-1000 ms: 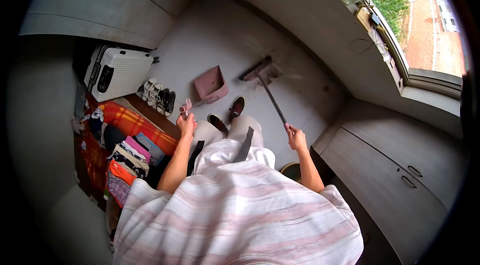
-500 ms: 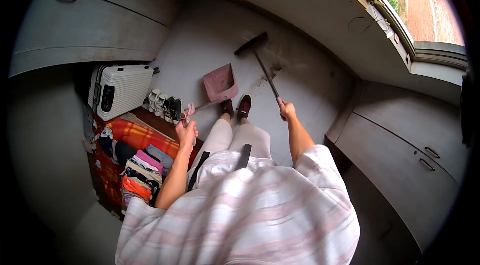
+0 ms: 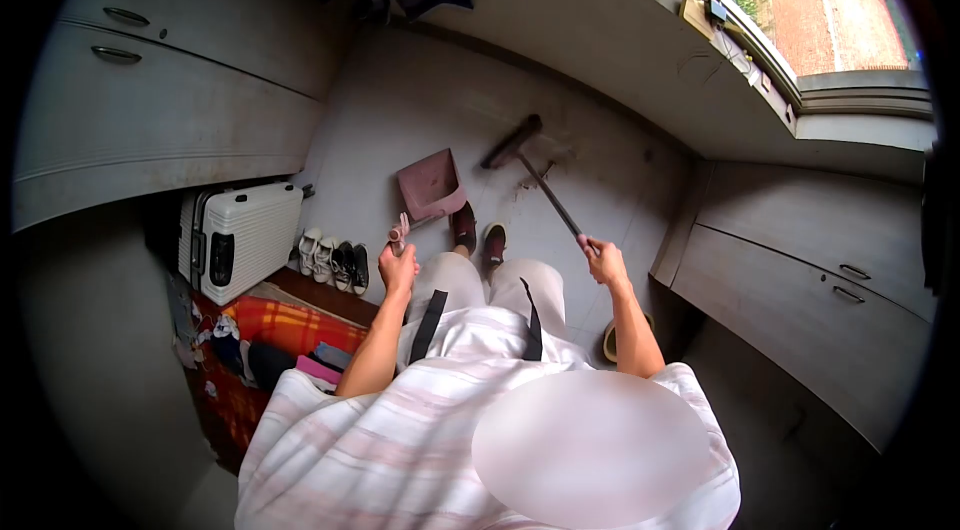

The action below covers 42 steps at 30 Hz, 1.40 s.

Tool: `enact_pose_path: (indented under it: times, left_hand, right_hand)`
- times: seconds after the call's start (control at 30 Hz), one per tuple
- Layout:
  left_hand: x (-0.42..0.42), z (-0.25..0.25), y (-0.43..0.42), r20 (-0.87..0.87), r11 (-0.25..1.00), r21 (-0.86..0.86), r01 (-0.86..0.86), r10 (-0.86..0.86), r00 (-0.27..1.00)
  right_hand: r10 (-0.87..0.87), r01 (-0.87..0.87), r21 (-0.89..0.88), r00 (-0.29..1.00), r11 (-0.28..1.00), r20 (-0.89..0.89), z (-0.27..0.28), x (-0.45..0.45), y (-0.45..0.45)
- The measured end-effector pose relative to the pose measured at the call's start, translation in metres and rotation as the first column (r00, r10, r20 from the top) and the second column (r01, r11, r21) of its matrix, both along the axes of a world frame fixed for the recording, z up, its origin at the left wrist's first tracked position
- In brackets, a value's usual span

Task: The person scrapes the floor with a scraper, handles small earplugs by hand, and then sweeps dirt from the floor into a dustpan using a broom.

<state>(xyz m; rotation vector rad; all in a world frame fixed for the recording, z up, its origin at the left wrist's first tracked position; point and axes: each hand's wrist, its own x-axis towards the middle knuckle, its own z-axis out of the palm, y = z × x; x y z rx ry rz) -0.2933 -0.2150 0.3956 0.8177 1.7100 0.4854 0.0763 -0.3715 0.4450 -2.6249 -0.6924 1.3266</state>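
My left hand [image 3: 399,268] is wrapped round the handle of a pink dustpan [image 3: 432,186], whose pan rests on the pale floor with its open side away from me. My right hand [image 3: 603,261] grips the end of a long broom handle [image 3: 553,196]. The dark broom head [image 3: 512,142] lies on the floor a little beyond the dustpan and to its right, apart from it. Dark smears of dirt [image 3: 527,182] show on the tiles beside the broom handle. My dark red shoes [image 3: 494,244] stand just behind the pan.
A white suitcase [image 3: 252,240] stands at the left, with white and black sneakers [image 3: 335,263] beside it. Folded clothes lie on an orange plaid cloth [image 3: 290,326]. Cabinets [image 3: 170,120] line the left, more drawers [image 3: 800,260] the right. A window sill [image 3: 720,30] holds small items.
The broom head has come back toward me across the floor. My right hand has moved a little right and down. The left hand still holds the dustpan; the whole view has shifted slightly.
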Motion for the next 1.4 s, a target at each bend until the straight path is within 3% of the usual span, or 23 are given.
enact_pose_path:
  times: [0.17, 0.33, 0.47, 0.6, 0.77, 0.83, 0.97, 1.13, 1.2, 1.3, 1.33, 1.4]
  left_hand:
    - [0.003, -0.01, 0.04, 0.004, 1.0, -0.003, 0.011, -0.011, 1.0]
    - [0.004, -0.009, 0.057, -0.016, 1.0, -0.019, -0.02, 0.02, 1.0]
    - [0.001, -0.01, 0.062, -0.031, 0.999, -0.048, -0.022, 0.021, 0.999]
    - [-0.005, -0.011, 0.071, -0.043, 0.999, -0.047, 0.02, -0.022, 0.999]
    - [0.0, -0.025, 0.078, -0.019, 0.999, -0.001, 0.049, -0.049, 0.999]
    - [0.011, -0.027, 0.08, -0.018, 1.0, -0.006, 0.018, -0.019, 1.0]
    - [0.028, -0.027, 0.081, 0.004, 0.999, 0.006, 0.048, -0.048, 0.999]
    - [0.036, -0.024, 0.075, -0.047, 0.997, -0.02, 0.071, -0.072, 0.996]
    - [0.034, -0.02, 0.07, -0.048, 0.996, -0.019, 0.086, -0.087, 0.995]
    - [0.04, -0.007, 0.063, -0.031, 0.996, -0.007, 0.085, -0.085, 0.996]
    - [0.043, -0.002, 0.06, -0.042, 0.996, -0.006, 0.091, -0.091, 0.995]
    - [0.053, 0.006, 0.055, -0.049, 0.996, -0.007, 0.089, -0.09, 0.995]
  right_hand:
    - [0.042, -0.039, 0.094, 0.999, 0.995, -0.022, -0.043, 0.021, 0.135]
    - [-0.114, 0.115, 0.003, 0.985, 0.993, -0.131, -0.117, 0.031, 0.218]
    - [-0.212, 0.21, -0.059, 0.977, 0.976, -0.03, -0.152, 0.03, 0.177]
    - [-0.553, 0.544, -0.113, 0.83, 0.832, -0.073, -0.136, 0.02, 0.1]
    - [-0.494, 0.495, 0.001, 0.867, 0.869, -0.066, -0.088, 0.032, 0.07]
    - [-0.365, 0.366, 0.002, 0.93, 0.931, -0.039, -0.046, 0.034, 0.072]
    - [-0.333, 0.335, 0.055, 0.942, 0.941, -0.043, -0.023, 0.043, 0.089]
    - [-0.332, 0.344, 0.079, 0.934, 0.936, -0.133, -0.085, 0.074, 0.139]
    - [-0.457, 0.47, 0.008, 0.863, 0.883, -0.213, -0.124, 0.084, 0.138]
    - [-0.4, 0.402, 0.002, 0.911, 0.915, -0.097, -0.149, 0.074, 0.105]
    - [-0.4, 0.398, -0.042, 0.907, 0.917, -0.131, -0.159, 0.071, 0.086]
    - [-0.514, 0.515, -0.027, 0.85, 0.857, -0.117, -0.161, 0.059, 0.048]
